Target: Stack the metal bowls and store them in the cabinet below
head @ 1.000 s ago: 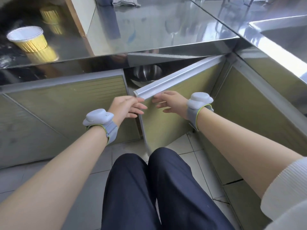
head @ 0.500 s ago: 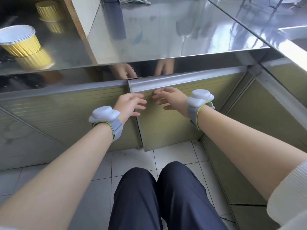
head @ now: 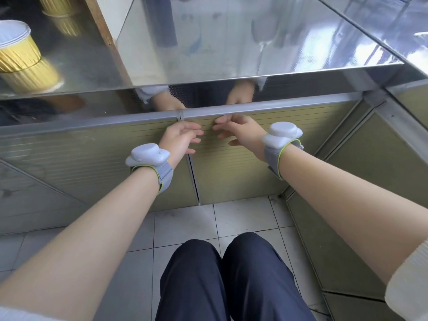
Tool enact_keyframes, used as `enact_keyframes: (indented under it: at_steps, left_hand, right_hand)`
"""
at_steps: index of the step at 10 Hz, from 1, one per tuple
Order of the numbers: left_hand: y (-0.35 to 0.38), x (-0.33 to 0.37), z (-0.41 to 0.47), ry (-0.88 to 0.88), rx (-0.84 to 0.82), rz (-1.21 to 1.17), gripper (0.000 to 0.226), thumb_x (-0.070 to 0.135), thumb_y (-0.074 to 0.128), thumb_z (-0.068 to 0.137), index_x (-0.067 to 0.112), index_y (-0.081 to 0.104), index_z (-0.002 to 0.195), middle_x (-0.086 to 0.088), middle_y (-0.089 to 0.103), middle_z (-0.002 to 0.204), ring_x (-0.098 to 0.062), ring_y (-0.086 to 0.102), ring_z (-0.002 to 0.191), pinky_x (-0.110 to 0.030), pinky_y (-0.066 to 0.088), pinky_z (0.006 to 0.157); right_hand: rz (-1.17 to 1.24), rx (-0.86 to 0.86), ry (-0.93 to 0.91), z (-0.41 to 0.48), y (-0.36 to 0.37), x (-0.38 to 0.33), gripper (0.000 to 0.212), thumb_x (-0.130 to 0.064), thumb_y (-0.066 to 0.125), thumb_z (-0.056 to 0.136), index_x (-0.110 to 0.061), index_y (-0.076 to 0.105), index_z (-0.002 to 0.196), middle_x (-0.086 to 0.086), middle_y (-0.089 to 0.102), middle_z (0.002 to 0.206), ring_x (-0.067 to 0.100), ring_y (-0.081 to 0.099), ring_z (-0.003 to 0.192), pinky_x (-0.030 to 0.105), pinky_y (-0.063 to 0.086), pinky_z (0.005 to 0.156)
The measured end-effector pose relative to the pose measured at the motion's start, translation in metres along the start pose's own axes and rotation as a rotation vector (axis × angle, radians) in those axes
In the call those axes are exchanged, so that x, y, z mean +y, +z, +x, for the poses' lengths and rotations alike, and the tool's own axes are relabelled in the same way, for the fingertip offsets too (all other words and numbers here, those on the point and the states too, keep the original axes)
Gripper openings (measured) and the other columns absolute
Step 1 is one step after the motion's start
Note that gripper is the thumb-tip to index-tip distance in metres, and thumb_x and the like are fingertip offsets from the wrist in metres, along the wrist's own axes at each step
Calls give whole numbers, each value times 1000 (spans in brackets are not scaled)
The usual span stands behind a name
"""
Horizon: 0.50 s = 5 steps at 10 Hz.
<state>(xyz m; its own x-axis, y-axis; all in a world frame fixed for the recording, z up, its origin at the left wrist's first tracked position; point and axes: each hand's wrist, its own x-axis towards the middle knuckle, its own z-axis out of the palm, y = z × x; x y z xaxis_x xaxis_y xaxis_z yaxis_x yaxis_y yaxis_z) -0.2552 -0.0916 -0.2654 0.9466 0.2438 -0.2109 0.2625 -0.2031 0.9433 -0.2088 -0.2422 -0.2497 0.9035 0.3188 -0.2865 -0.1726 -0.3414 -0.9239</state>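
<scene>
Olive-green ribbed cabinet door stood shut — both hands just before it, right hand nearer its top rail; left hand beside; fingers loose, empty.

A single head-worn wide-angle camera is looking forward and steeply down, taking in the steel worktop, the cabinet doors close below, and the tiled floor.
</scene>
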Motion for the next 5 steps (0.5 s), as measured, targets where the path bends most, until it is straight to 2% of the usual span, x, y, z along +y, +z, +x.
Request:
enact_keyframes:
  at_steps: [1,3,4,5]
  left_hand:
    - [-1,-1,0,2,-19,6,29,6,42,92,7,56,118,-10,63,118,-18,60,98,-26,52,73]
    - [-2,5,-5,-27,-47,61,33,7,41,92,6,53,123,-11,61,126,-19,59,96,-26,51,69]
    - [-4,4,-9,-35,-63,102,33,7,40,92,7,53,122,-11,62,125,-18,59,95,-25,51,68]
    - [-4,8,-21,-40,-76,139,31,9,42,92,8,55,120,-9,63,122,-17,60,96,-25,51,69]
  right_hand:
    - [-5,-16,-12,-1,-1,2,29,-15,45,93,-8,56,120,8,64,126,12,57,85,21,40,68]
    - [-24,-21,12,-8,1,1,32,-14,49,92,-8,53,123,11,60,130,2,54,68,20,39,61]
    - [-57,-48,34,-16,0,3,29,-14,49,91,-10,55,120,12,60,129,8,57,75,20,40,62]
    - [-71,-65,35,-32,-5,4,15,-15,48,91,-20,53,105,9,61,129,13,56,87,20,40,64]
